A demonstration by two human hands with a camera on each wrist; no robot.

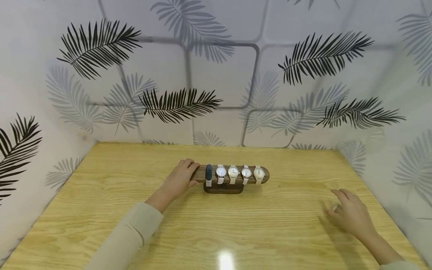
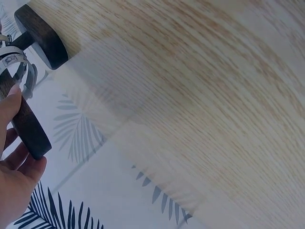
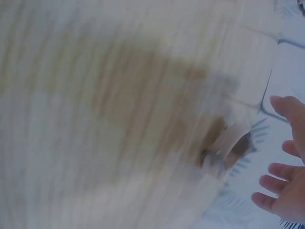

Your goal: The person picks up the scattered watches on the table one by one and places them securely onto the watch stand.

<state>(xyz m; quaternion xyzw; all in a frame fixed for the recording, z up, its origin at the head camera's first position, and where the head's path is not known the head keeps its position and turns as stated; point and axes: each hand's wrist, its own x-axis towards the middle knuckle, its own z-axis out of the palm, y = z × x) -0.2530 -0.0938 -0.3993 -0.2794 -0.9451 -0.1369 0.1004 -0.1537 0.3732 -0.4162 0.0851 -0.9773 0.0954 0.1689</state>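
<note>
A dark wooden watch stand (image 1: 249,180) stands at the middle of the table, a fitness band (image 1: 209,172) and several white-strapped watches (image 1: 233,172) round its bar. My left hand (image 1: 179,176) grips the left end of this bar; in the left wrist view, thumb and fingers lie on opposite sides of it. On the right, my right hand (image 1: 352,213) is held over the table with its fingers spread. Close by is another light-strapped watch (image 3: 228,148), blurred, its strap looped. In the right wrist view a gap shows between it and the fingers (image 3: 274,183).
The wood-grain table (image 1: 270,225) reaches back to a wall (image 1: 219,127) papered with feather-like leaves. Side walls close in at left and right. The stand's foot (image 1: 223,189) rests on the tabletop beneath the bar.
</note>
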